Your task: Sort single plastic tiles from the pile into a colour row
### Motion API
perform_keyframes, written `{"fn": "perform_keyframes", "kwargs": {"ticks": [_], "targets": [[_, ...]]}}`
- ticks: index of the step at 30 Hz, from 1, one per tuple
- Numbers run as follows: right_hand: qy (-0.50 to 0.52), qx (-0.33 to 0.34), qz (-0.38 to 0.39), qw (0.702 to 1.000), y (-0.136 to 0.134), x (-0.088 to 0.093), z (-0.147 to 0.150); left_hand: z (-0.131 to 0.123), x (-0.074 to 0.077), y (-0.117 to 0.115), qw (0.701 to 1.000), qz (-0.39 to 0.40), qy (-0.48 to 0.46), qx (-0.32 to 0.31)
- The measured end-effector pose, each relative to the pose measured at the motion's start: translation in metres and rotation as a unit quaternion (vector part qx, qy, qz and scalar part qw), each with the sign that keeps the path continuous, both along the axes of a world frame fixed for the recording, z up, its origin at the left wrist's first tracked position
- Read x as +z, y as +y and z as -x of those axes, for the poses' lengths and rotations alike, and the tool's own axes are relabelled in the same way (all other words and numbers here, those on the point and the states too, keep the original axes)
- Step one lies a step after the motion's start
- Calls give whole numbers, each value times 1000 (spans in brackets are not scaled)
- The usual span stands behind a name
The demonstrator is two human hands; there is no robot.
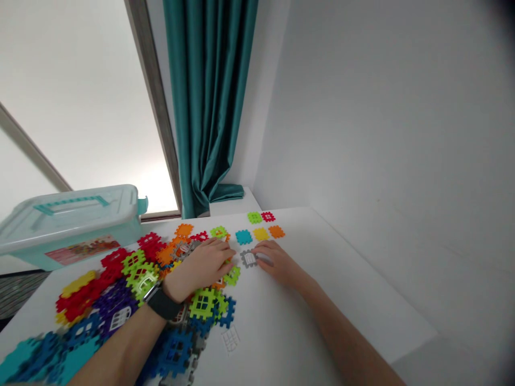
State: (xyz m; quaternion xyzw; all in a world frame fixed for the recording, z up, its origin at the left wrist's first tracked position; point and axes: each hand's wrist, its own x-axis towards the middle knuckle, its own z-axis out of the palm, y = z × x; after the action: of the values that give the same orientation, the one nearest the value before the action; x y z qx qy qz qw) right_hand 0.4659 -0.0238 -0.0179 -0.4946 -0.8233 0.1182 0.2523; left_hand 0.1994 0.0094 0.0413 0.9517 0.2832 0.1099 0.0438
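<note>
My left hand (207, 262), with a dark watch (163, 301) on its wrist, lies palm down over the right edge of a heap of toothed plastic building tiles. Its fingers are loosely bent and stretched out; no held tile shows under them. My right hand (277, 261) has its fingertips and thumb at the right edge of a grey square tile (248, 258) with a white window insert, flat on the white table. Beyond that lie a blue tile (243, 237), a yellow tile (261, 234) and an orange tile (277, 231), with a green tile (254, 217) and a red tile (268, 216) behind them.
The multicoloured tile heap (115, 289) spreads over the left of the table (306, 327). A loose white window insert (230, 340) lies near the front. A lidded pale-green storage box (86, 225) stands at the back left. A teal curtain (209, 107) hangs behind; a wall (382, 161) borders the right.
</note>
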Motion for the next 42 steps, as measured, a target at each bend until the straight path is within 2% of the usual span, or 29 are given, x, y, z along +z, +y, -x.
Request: {"fn": "perform_keyframes", "kwargs": {"ticks": [6, 12, 17, 23, 27, 30, 34, 38, 42], "targets": [[-32, 28, -32, 999, -2, 12, 33, 23, 9, -11, 1000, 0, -18, 6], [-46, 35, -38, 998, -15, 12, 58, 57, 14, -26, 998, -17, -48, 26], [-79, -3, -47, 996, -29, 10, 70, 77, 7, -40, 995, -35, -80, 39], [-112, -27, -45, 992, -33, 6, 83, 86, -4, -54, 989, -56, -112, 77], [-104, -31, -52, 993, -31, 7, 85, 88, -6, -57, 987, -69, -123, 82], [-67, -20, -70, 995, -30, 14, 91, 87, -9, -58, 979, -70, -156, 106], [13, 9, -124, 992, -25, 29, 115, 82, -13, -58, 942, -7, -292, 167], [91, 11, -178, 980, -22, 37, 150, 77, -15, -57, 865, 151, -439, 192], [135, 20, -193, 972, -23, 32, 169, 77, -15, -54, 796, 235, -517, 210]]}}
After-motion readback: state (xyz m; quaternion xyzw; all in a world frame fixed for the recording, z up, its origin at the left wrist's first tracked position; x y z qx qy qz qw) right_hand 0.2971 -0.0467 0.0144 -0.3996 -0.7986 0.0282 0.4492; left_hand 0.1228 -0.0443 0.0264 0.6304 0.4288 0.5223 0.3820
